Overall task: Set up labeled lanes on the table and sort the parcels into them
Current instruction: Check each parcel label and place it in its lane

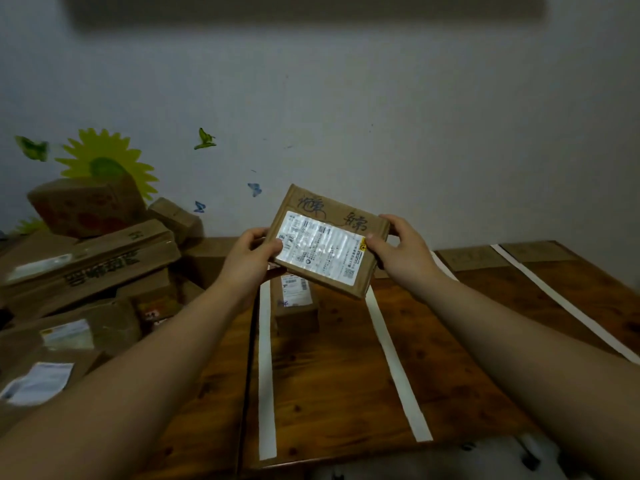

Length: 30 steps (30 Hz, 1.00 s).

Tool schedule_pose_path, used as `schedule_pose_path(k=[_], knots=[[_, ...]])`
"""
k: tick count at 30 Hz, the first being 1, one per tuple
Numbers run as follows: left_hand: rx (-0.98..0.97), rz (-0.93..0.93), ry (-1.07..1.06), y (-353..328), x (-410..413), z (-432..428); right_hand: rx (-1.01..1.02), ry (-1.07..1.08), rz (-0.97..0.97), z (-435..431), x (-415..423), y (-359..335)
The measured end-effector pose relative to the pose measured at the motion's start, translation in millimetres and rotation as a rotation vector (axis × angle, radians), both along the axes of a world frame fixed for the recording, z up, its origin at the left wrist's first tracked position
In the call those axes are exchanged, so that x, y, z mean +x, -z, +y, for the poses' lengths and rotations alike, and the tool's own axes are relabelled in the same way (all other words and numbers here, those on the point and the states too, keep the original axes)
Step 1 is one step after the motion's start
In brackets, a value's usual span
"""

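Both hands hold a flat brown cardboard parcel in the air above the wooden table: the left hand grips its left end, the right hand its right end. Its face carries a white shipping label and black handwriting. Its long axis runs left to right, dipping toward the right, above the lane between two white tape strips.

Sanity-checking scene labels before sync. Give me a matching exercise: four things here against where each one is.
Things:
1 flat parcel
2 small parcel
3 parcel pile
4 sunflower sticker

Places:
A stuck on the wall
B heaped at far left
C held up off the table
D lying on the table between two white tape strips

Pairs: 1-C, 2-D, 3-B, 4-A
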<state>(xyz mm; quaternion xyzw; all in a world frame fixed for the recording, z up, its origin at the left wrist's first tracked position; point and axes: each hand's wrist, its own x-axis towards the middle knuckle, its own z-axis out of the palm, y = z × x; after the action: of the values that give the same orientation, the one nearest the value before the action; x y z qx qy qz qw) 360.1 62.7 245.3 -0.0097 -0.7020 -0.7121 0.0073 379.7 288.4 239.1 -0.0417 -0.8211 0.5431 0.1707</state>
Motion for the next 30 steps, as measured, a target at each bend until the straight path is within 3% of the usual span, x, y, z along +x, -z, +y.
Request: schedule_pose_path(k=[4, 7, 14, 30], knots=[[0.003, -0.003, 0.079, 6.3, -25.6, 12.4, -0.025, 0.054, -0.016, 11.0, -12.5, 6.6], [-0.102, -0.003, 0.217, 11.0, -49.0, 30.6, -0.036, 0.171, -0.051, 24.6, -19.6, 6.2], [-0.155, -0.033, 0.424, 26.7, -79.7, 113.4, -0.02, 0.301, -0.125, 85.6, -8.5, 8.0], [-0.142, 0.002, 0.74, 30.7, 20.5, 461.3, 0.058, 0.517, -0.062, 392.6, 156.4, 5.8]])
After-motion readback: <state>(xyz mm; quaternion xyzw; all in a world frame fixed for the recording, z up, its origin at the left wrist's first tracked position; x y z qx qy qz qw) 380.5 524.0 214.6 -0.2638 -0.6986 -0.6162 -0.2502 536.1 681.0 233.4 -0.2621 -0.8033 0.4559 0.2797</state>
